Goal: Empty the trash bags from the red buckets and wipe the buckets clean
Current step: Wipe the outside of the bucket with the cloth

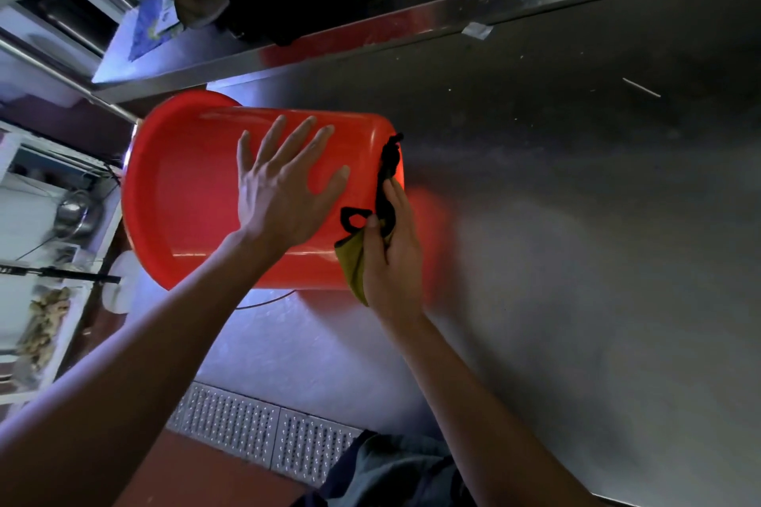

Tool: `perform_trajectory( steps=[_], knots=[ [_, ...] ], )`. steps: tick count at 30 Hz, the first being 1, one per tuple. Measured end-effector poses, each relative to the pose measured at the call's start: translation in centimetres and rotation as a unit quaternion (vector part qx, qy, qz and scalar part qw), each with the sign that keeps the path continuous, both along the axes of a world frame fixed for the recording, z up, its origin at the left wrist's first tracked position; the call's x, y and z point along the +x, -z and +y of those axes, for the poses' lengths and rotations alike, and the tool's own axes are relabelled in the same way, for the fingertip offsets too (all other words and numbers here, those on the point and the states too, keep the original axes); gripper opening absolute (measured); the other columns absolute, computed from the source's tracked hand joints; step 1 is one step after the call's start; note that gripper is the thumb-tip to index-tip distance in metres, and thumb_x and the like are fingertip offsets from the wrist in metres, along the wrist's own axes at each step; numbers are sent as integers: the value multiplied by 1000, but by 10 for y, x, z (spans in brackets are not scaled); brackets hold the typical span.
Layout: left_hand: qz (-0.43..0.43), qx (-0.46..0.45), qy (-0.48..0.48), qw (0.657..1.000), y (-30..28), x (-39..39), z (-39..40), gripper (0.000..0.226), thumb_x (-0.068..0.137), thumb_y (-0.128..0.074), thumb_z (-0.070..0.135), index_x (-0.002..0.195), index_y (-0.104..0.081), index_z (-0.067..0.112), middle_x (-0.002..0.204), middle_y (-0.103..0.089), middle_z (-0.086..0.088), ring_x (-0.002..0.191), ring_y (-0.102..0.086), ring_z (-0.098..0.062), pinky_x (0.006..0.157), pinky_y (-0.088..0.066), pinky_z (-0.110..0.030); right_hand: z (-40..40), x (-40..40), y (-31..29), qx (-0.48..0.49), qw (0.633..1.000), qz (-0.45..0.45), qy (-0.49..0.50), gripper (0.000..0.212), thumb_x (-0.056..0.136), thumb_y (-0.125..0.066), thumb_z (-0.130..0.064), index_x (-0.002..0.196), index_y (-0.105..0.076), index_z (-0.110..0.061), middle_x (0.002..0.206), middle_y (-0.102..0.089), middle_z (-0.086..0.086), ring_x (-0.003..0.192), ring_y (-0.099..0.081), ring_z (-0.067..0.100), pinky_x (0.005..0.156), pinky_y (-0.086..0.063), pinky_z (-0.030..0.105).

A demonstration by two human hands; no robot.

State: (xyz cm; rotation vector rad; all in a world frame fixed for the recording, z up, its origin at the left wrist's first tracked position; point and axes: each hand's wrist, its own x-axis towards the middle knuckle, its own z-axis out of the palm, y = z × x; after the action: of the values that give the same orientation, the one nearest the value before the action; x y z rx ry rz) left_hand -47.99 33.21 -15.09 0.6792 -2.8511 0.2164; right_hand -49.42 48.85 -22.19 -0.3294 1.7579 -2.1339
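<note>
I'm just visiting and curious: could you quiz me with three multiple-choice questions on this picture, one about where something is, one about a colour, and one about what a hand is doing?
1. Where does the red bucket lie?
A. On its side on the steel counter
B. Upright on the floor
C. Hung on a hook

2. What colour is the cloth?
A. White
B. Yellow-green
C. Blue

3. How is the left hand?
A. Curled round the rim
B. Clenched in the air
C. Spread flat over the bucket's wall

Answers:
1 A: its wall rests on the counter.
2 B: it shows beside the right hand, which pinches it.
3 C: the fingers are straight and splayed.
</note>
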Motion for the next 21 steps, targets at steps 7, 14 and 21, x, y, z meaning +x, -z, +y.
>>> perform_trajectory(
  steps=[7, 14, 21],
  knots=[
    [43, 15, 22, 999, 3, 6, 0, 48, 108, -37, 51, 149, -55, 33, 157, -50, 5, 154, -31, -24, 124, -13, -62, -13, -32, 4, -6, 996, 78, -30, 49, 104, -48, -10, 153, -39, -8, 162, -31, 1, 150, -30, 10, 119, -26, 19],
    [43, 6, 25, 999, 4, 6, 0, 49, 107, -38, 51, 148, -56, 31, 157, -50, 3, 154, -32, -26, 123, -15, -63, -29, -74, 3, -13, 996, 51, -71, 51, 104, -44, -14, 155, -38, -17, 162, -36, -2, 149, -31, 8, 122, -28, 33],
    [58, 2, 27, 998, 5, 11, 3, 48, 106, -42, 49, 147, -57, 29, 156, -50, 3, 154, -32, -26, 125, -14, -61, -61, -105, 22, -42, 996, -30, -69, 49, 100, -46, -26, 148, -49, -15, 146, -55, -3, 136, -49, 7, 115, -38, 31]
  ],
)
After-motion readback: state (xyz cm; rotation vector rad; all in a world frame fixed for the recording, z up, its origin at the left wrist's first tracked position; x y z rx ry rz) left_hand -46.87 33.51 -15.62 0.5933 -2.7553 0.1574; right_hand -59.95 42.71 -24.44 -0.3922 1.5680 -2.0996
